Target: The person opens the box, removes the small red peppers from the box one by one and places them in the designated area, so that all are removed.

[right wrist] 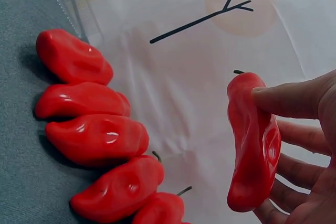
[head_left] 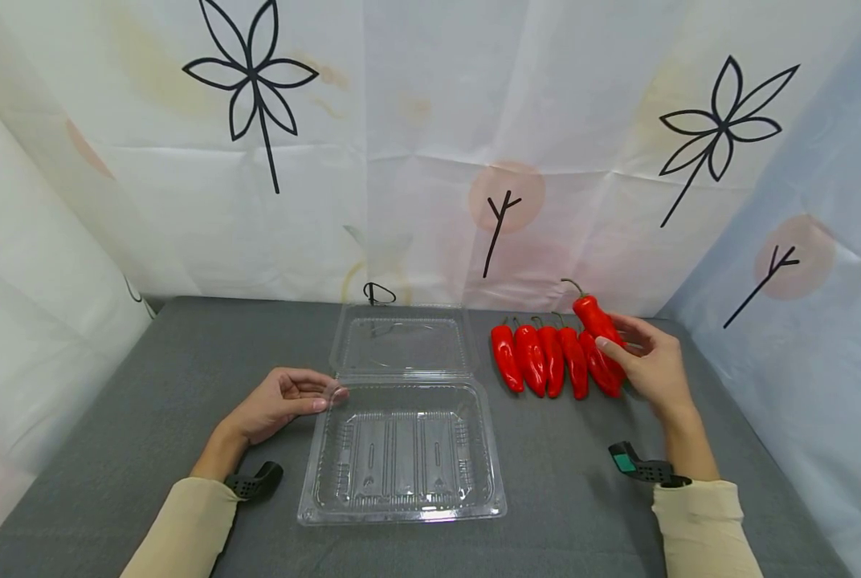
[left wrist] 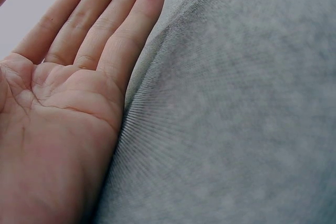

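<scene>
In the head view my right hand pinches a red chili pepper between thumb and fingers, its green stem pointing up and left. The right wrist view shows the held pepper raised beside the others, the thumb pressed on its upper part. Several more red peppers lie side by side on the table, left of that hand. An opened clear plastic clamshell box stands in the middle, its lid folded back. At the box's upper left corner rests my left hand, fingertips at the rim; its fingers look straight.
A grey cloth covers the table. White printed curtains hang behind and on both sides, close to the table's back edge. Dark bands sit on both wrists.
</scene>
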Motion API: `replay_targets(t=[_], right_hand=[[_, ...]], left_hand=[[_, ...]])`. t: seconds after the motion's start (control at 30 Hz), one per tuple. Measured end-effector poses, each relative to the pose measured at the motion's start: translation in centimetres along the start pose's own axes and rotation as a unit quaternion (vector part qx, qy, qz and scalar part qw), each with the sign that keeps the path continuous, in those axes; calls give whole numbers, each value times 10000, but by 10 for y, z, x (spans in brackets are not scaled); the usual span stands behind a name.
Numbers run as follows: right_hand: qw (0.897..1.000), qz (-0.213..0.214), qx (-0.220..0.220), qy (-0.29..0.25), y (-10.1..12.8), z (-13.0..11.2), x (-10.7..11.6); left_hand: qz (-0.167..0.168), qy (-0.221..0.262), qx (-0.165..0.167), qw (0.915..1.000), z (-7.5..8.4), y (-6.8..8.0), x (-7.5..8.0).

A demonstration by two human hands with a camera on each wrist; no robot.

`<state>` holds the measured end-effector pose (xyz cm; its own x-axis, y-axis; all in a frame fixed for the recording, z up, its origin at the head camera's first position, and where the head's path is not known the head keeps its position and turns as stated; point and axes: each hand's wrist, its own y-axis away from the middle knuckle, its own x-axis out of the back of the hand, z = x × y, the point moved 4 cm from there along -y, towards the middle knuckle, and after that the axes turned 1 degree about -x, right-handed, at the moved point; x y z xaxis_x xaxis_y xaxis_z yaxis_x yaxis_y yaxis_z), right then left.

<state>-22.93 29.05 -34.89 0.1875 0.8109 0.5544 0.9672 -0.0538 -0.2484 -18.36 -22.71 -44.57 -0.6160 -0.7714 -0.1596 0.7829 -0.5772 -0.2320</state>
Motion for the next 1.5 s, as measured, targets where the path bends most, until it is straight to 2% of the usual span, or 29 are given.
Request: replay_targets(t=[0.3, 0.83, 1.27, 1.5], right_hand=[[9998, 37, -140, 101, 0, 15, 8], [9966, 372, -711, 196, 5, 45, 25], [9861, 875, -1397, 211, 3, 67, 36], [9819, 883, -1667, 184, 2, 76, 37]], left_hand=[[-7, 2, 22, 10000, -2, 0, -1], [-6, 36, -15, 10000, -2, 2, 0], [123, -135, 84, 9998, -1, 1, 2], [142, -148, 99, 9997, -1, 1, 1]])
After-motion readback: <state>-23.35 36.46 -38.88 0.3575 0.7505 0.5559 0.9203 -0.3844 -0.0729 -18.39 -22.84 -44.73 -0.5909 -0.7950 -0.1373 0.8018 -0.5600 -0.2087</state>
